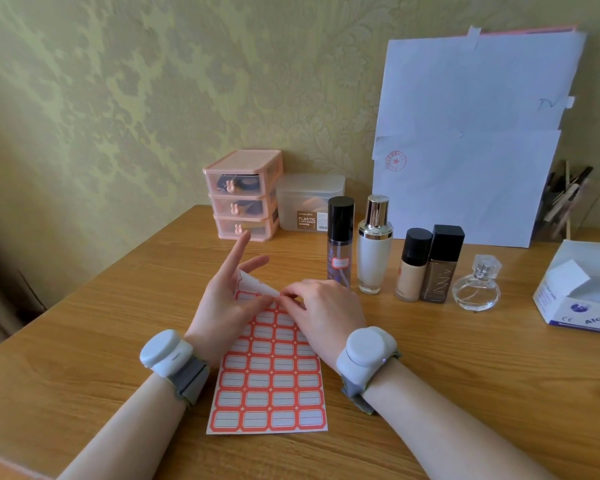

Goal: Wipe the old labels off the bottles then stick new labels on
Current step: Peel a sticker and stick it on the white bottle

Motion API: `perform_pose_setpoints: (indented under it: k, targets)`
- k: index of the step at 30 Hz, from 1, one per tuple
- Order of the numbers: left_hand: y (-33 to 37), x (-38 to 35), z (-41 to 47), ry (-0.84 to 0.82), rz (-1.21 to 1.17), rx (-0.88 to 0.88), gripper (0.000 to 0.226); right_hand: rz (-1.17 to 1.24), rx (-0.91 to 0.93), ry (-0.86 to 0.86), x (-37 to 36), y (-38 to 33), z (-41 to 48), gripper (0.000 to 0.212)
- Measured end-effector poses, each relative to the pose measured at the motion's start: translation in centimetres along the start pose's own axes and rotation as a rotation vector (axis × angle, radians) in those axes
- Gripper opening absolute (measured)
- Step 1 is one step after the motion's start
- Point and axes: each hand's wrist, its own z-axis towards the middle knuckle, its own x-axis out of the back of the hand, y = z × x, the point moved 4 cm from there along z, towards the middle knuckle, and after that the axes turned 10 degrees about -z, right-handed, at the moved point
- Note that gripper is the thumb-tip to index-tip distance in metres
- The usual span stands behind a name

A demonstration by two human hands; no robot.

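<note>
Red-bordered labels fill the sheet (267, 375), which lies flat on the counter (465, 375) in front of five bottles (374, 258). The left hand (222, 299) pinches its curled-up top edge, and the right hand (326, 313) pinches the same edge beside it.

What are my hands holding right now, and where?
The left hand and right hand both pinch the red-and-white paper label sheet at its curled-up far edge.
</note>
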Motion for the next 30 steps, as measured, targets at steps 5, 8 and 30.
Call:
perform_pose_setpoints:
  k: [5, 8, 30]
  targets:
    - [0.1, 0.1, -0.1, 0.016, -0.051, 0.003, 0.102, -0.023, 0.013, 0.016, 0.3, -0.2, -0.1, 0.03]
    - [0.1, 0.2, 0.0, 0.028, -0.095, 0.027, 0.103, -0.089, 0.042, 0.029, 0.5, -0.7, -0.2, 0.031]
    - [0.0, 0.4, 0.0, 0.072, -0.212, 0.054, 0.101, 0.009, 0.033, 0.165, 1.1, -0.4, -0.3, 0.019]
